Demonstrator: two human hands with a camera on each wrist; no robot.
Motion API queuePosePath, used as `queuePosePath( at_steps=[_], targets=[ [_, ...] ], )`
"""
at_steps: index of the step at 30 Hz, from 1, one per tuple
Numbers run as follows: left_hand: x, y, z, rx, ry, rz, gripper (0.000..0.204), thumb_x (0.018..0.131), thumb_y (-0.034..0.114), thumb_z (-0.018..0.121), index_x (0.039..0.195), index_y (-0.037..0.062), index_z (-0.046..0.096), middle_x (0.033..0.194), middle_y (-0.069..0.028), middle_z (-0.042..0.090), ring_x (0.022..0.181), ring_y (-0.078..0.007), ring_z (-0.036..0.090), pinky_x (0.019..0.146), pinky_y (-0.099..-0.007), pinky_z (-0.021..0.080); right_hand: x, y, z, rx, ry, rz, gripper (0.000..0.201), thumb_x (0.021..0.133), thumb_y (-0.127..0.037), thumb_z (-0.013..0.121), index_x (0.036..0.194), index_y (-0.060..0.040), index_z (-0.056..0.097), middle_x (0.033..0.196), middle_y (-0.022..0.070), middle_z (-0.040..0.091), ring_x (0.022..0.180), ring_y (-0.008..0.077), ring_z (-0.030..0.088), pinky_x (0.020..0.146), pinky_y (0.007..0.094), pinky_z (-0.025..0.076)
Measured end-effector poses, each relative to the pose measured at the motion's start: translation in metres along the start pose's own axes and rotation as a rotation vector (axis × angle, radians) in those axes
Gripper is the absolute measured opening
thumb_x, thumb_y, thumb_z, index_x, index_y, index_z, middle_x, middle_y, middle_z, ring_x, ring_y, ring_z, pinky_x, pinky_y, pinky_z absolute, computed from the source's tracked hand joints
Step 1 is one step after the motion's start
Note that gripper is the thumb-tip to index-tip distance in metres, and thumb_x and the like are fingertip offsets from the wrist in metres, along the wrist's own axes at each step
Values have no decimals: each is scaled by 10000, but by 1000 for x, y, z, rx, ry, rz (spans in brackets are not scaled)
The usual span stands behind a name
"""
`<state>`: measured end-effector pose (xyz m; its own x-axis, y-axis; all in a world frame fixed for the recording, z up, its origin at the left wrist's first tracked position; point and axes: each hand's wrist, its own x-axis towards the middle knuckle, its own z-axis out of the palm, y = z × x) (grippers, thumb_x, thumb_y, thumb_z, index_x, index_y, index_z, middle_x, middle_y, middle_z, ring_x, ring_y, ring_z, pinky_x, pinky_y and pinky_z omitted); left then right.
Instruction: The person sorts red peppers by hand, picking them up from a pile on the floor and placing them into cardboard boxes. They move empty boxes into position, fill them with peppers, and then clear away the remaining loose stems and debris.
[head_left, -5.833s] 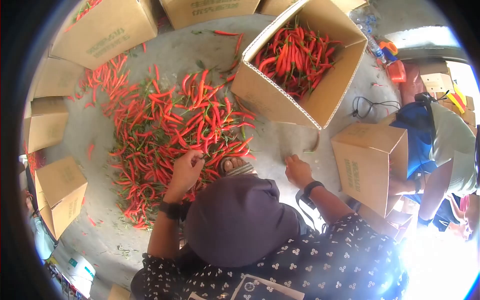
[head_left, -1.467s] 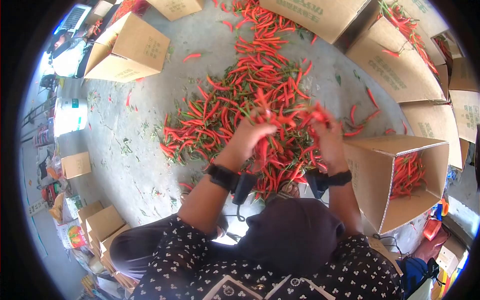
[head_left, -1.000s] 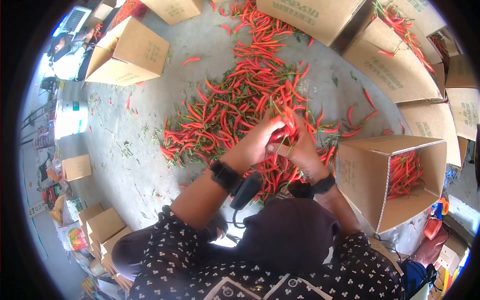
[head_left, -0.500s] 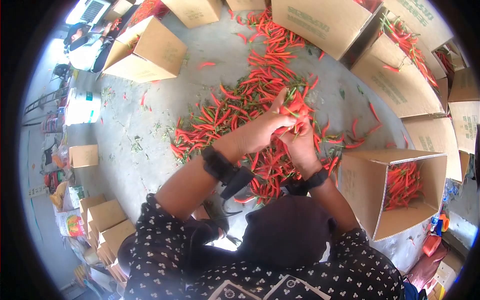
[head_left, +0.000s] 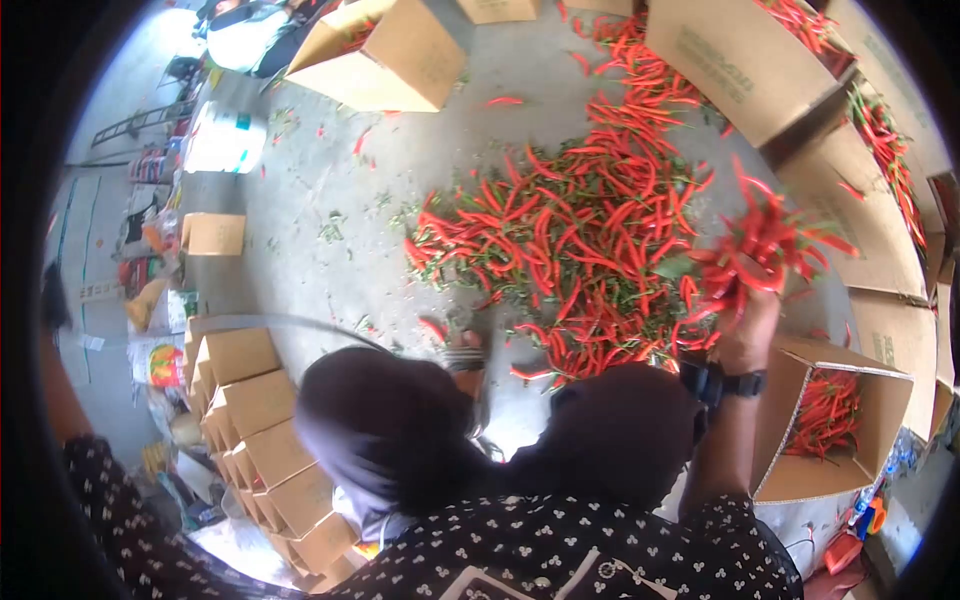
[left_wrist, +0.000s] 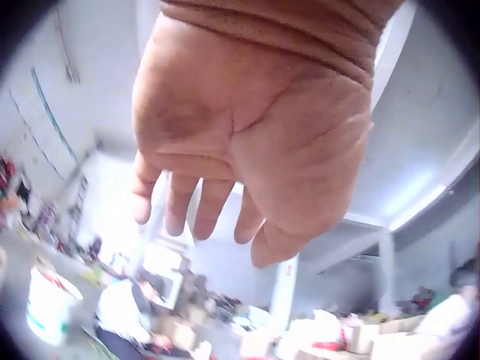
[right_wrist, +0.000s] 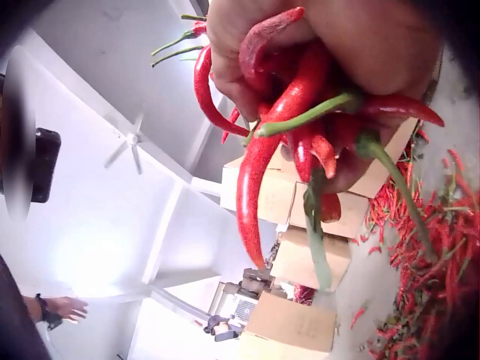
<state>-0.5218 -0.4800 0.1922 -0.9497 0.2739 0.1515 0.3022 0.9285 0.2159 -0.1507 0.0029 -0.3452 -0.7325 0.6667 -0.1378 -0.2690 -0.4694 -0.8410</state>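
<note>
Right hand (head_left: 748,318) grips a chilli bunch (head_left: 762,240) above the open box (head_left: 835,420) at 5 o'clock; left hand (left_wrist: 247,142) hangs open, empty.

This is a produce packing shed or warehouse. A large heap of red chillies (head_left: 590,220) lies loose on a bare concrete floor (head_left: 330,270), ringed by open cardboard boxes (head_left: 740,55), some part-filled with chillies. Flat-folded cartons (head_left: 255,400) are stacked at the near left, and a white bucket (head_left: 225,140) stands at the far left. The wrist views show a high white roof with beams (right_wrist: 161,225).
</note>
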Motion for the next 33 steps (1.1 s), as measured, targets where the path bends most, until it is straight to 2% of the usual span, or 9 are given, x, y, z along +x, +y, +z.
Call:
queuePosePath(
  at_steps=[4,11,17,20,22,25,28,30,33],
  targets=[
    [-59,-54,-45,80,45,-143,417,922,132,491,1317,10,430,1311,-130,475,1193,-250,475,934,-377,448,-9,-24,-3,23,-7,-84,388,864,-115,566,1219,-1,456,1032,118,593,869,294,649,822,439,527],
    [-84,-217,78,211,-208,-239,377,906,135,505,1262,11,475,1244,-134,517,1146,-255,512,907,-376,464,-62,-145,-27,-144,364,-287,493,832,-156,602,1253,45,440,1076,184,604,914,330,638,825,398,504],
    [-68,-216,89,260,-158,-228,345,892,137,517,1214,13,513,1187,-137,553,1105,-259,544,884,-375,478,-132,-173,-104,-421,644,-574,378,831,-73,612,1177,20,492,1022,141,604,919,271,639,712,325,538],
    [-54,-200,74,304,-113,-189,330,885,138,523,1190,13,532,1158,-139,572,1085,-261,560,872,-375,485,-162,-144,-172,-1044,796,-55,520,729,-63,701,1213,-39,514,1091,113,585,944,210,624,694,276,528],
    [-40,-188,66,320,-80,-150,320,881,139,526,1175,13,545,1139,-140,584,1072,-262,570,864,-375,489,-162,-155,-114,-1104,725,178,663,681,-74,726,1297,-73,481,1183,158,561,1060,270,586,823,327,511],
    [-34,-177,53,367,-47,-118,306,874,140,532,1151,14,564,1110,-142,602,1052,-264,586,852,-374,496,-165,-153,-98,-1925,580,-142,692,681,-67,736,1326,-83,484,1354,204,434,1283,360,384,1063,440,326],
    [-51,-178,48,431,-58,-153,293,867,141,538,1127,15,583,1082,-144,620,1031,-266,602,841,-374,503,-134,-158,-32,-1471,663,-142,473,811,-4,638,1268,-15,515,1230,137,556,1046,227,568,902,334,452],
    [-87,-200,66,467,-127,-228,285,862,142,542,1112,15,596,1062,-145,632,1018,-267,613,833,-373,508,-121,-136,-26,-1004,418,-163,444,842,-5,617,1272,-3,508,1207,132,557,975,184,580,828,295,468],
    [-179,-248,115,481,-310,-397,274,855,143,548,1088,15,615,1034,-147,650,998,-269,629,821,-373,515,-94,-89,0,-1034,193,70,467,843,-52,636,1282,8,487,1167,120,572,977,171,585,835,272,470]
  ],
)
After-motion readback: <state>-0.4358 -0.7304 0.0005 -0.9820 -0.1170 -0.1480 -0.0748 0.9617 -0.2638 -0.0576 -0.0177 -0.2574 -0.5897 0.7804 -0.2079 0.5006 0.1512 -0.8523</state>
